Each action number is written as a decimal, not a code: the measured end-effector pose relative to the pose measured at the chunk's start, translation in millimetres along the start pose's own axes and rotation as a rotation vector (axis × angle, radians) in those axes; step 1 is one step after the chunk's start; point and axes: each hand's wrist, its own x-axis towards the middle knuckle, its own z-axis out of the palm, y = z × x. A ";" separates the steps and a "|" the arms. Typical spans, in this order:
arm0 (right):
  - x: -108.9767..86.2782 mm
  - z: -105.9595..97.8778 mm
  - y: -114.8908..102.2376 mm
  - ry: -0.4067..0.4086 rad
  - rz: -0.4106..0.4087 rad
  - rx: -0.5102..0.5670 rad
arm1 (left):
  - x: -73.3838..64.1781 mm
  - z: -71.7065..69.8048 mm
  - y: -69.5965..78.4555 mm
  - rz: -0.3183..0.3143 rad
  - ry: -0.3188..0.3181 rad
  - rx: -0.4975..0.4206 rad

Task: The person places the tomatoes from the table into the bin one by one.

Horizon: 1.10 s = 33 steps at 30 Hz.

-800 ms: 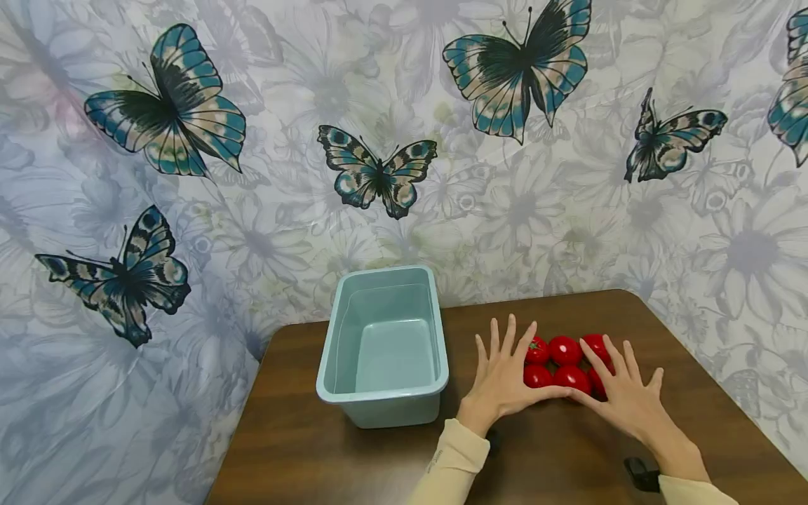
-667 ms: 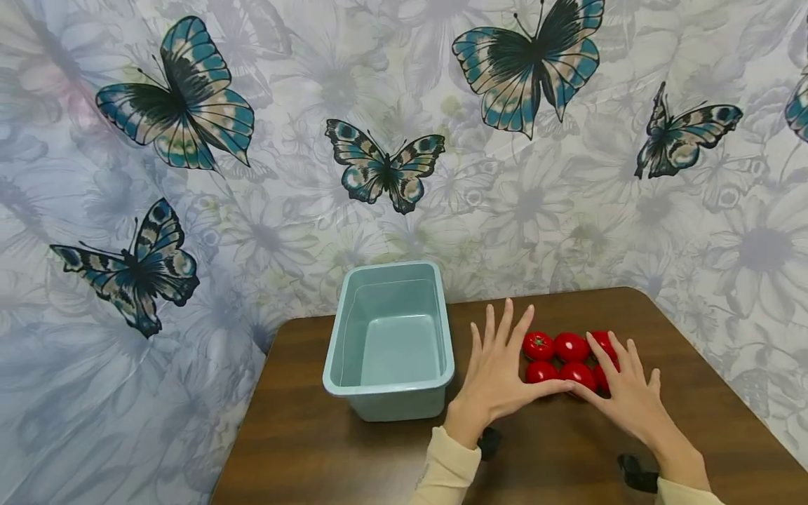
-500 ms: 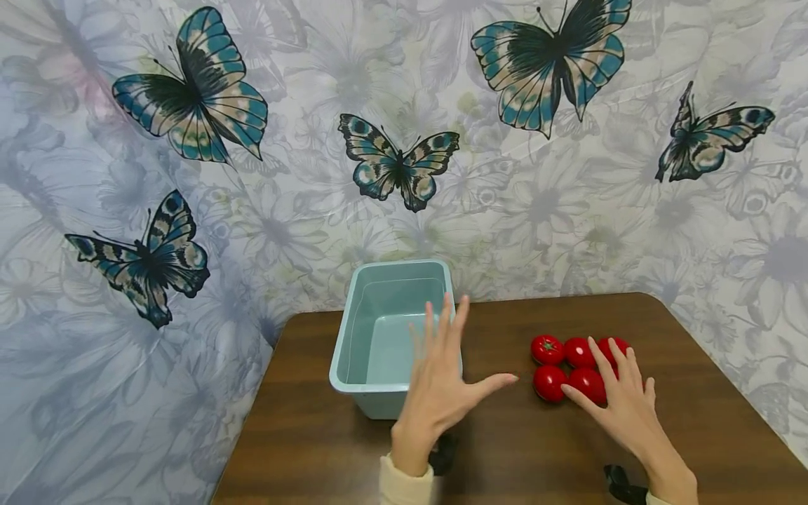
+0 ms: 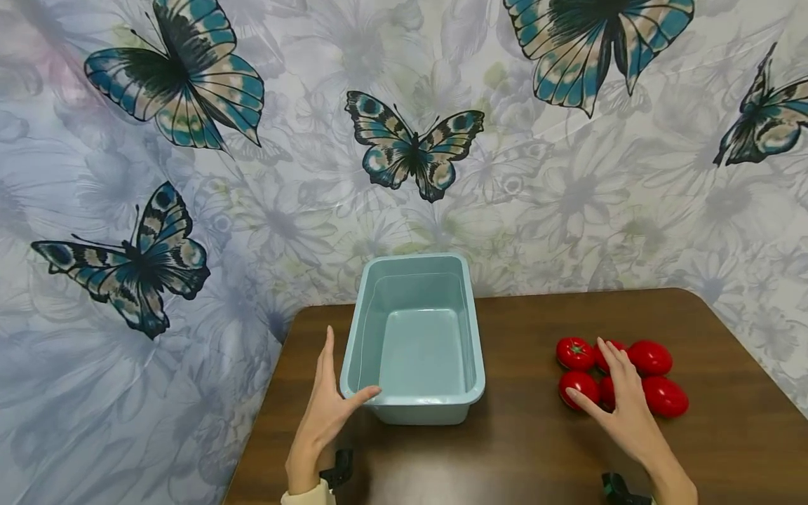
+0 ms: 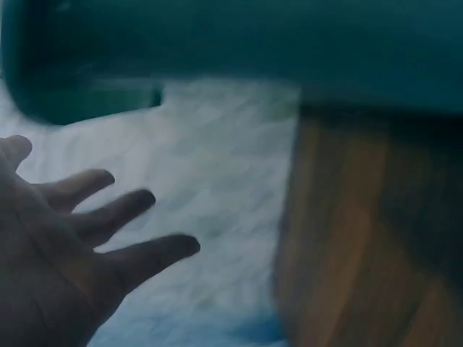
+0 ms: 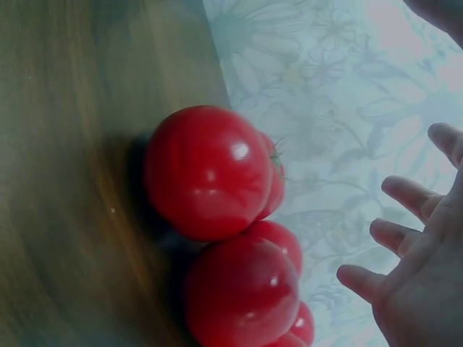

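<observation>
My left hand (image 4: 327, 414) is at the left side of a pale blue-green plastic basin (image 4: 416, 414), thumb overlapping its near left rim in the head view. In the left wrist view its fingers are spread, with the blurred basin (image 5: 231, 43) above them. Over a cluster of red tomatoes hovers my right hand (image 4: 628, 414), fingers extended and holding nothing. A tomato with a green top (image 4: 575, 353) lies at the cluster's far left. The right wrist view shows a round tomato (image 6: 206, 173) beside the spread fingers; my hand partly hides the middle tomatoes in the head view.
Both things stand on a brown wooden table (image 4: 524, 456) with rounded far corners. Behind it hangs a floral backdrop (image 4: 284, 231) with butterflies. Black wrist devices, such as the left one (image 4: 339, 468), sit close over the tabletop.
My left hand has moved left from beside the tomatoes, passing in front of the basin to its left side. My right hand has stayed over the tomatoes. The head view has shifted.
</observation>
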 end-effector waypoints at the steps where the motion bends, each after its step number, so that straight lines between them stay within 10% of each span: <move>1: -0.3 -0.2 1.3 -0.007 0.007 0.007 | 0.4 2.9 -4.0 -0.016 -0.022 -0.025; 22: 6.8 17.9 15.6 -0.015 0.075 0.006 | 5.5 14.9 -1.6 -0.133 -0.100 -0.161; 33: 6.2 47.4 28.7 0.177 0.124 -0.116 | 5.9 15.8 -2.6 -0.155 -0.084 -0.180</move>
